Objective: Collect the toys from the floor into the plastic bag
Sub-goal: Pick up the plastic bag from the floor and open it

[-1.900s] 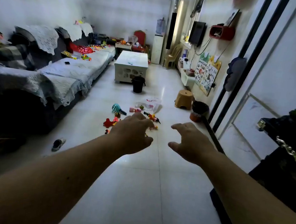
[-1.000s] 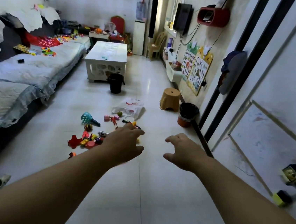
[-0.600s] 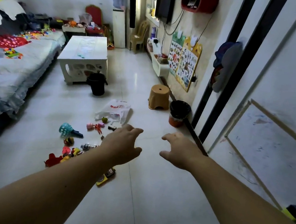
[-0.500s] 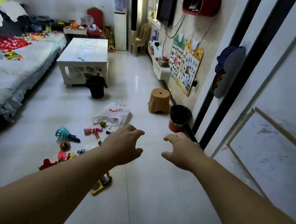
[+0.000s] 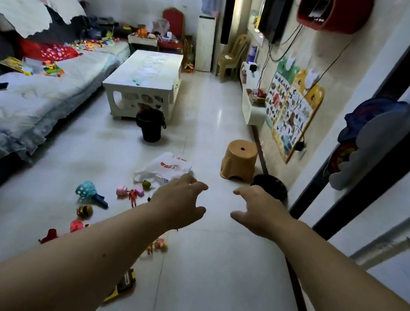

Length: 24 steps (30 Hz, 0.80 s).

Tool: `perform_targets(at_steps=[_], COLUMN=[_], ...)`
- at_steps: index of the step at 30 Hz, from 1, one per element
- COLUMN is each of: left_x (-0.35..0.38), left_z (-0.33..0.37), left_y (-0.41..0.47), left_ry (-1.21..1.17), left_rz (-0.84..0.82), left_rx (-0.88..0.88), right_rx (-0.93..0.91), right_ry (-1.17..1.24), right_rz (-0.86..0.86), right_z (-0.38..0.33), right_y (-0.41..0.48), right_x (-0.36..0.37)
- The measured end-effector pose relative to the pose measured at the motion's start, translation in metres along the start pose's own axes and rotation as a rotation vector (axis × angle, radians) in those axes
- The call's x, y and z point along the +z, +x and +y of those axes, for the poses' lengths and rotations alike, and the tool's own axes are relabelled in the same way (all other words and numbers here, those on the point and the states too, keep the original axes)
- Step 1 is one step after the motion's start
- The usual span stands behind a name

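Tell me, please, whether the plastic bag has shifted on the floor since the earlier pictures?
No. The plastic bag lies in the same spot, between the black bucket and the orange stool; only the camera has come closer.

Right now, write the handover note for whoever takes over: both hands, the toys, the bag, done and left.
Left hand: open, empty, stretched forward above the floor.
Right hand: open, empty, stretched forward beside it.
Plastic bag: white, lying flat on the floor ahead, between the black bucket and the hands.
Toys: scattered on the floor left of the hands, among them a teal scoop toy, a pink toy and a yellow toy car under the left forearm.
Done: nothing bagged that I can see.
Left: take up the bag, collect every toy.
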<state>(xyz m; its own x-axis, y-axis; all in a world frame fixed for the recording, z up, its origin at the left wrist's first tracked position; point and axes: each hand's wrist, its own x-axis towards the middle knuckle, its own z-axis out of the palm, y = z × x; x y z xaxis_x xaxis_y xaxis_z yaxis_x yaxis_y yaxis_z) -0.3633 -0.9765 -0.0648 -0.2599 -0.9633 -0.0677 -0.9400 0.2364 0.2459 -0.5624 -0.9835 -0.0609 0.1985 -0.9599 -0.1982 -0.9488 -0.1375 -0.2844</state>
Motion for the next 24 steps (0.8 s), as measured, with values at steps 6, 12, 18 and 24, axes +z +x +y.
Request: perform_targets(at_steps=[6,12,18,24], left_x=[0.013,0.009,-0.009,-0.006], left_z=[-0.012,-0.051,-0.088,-0.127], left_y=[0.122,0.272,0.399,0.481], left_ry=[-0.071,-0.130,-0.114,-0.165], left_rz=[0.027,0.011,-0.018,-0.021], left_rx=[-0.041,-0.068,-0.100,-0.229], right_rx=[-0.005,0.020,-0.021,-0.119], right_ry=[-0.024,-0.056,-0.027,-0.082], right_rz=[-0.010,-0.035,-0.061,-0.132], right_z=[0.042,0.072,0.083,0.097], right_y=[0.108,0.252,0.378,0.503], right_x=[-0.020,-0.052,-0.083,-0.097])
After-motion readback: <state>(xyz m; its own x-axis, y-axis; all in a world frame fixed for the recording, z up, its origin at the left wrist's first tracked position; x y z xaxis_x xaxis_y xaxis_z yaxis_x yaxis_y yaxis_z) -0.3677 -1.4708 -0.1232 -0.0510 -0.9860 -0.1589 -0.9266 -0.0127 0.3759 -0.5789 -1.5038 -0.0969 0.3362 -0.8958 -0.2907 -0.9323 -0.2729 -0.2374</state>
